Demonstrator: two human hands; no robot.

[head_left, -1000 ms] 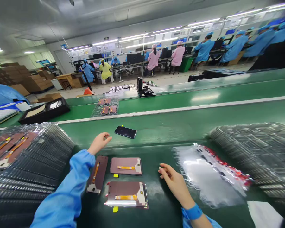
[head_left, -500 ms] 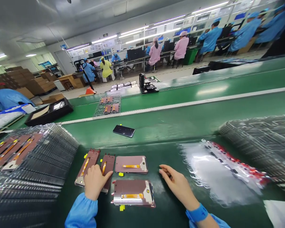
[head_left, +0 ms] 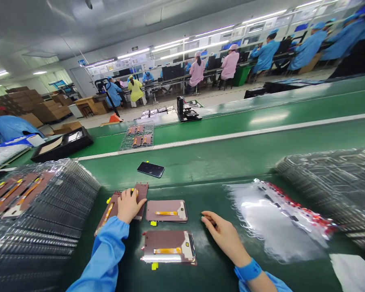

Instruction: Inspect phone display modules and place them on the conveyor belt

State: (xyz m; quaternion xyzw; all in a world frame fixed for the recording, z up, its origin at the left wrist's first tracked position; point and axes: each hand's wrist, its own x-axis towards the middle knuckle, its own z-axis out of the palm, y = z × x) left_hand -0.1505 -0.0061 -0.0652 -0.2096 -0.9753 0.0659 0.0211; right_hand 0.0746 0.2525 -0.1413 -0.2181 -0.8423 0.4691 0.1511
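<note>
Several copper-brown phone screen panels lie face down on the dark green bench in front of me. My left hand [head_left: 129,204] rests flat on two of them [head_left: 141,192] at the left, fingers stretched over the panel. Beside it lies another panel [head_left: 166,211], and a fourth panel [head_left: 169,247] lies nearer to me. My right hand [head_left: 224,235] rests on the bench to the right of the panels, fingers loosely out, holding nothing. A black phone screen [head_left: 151,169] lies face up on the green conveyor belt [head_left: 231,156] beyond.
A tall stack of clear trays [head_left: 33,211] with panels on top stands at the left; another clear tray stack [head_left: 334,178] stands at the right. Plastic film bags [head_left: 276,219] lie right of my hand. A tray of panels [head_left: 138,136] and black fixture [head_left: 185,113] sit across the belt. Workers sit beyond.
My left hand came back from near the black screen, dropped onto the two left panels and pushed one up the bench. My right hand stayed put.
</note>
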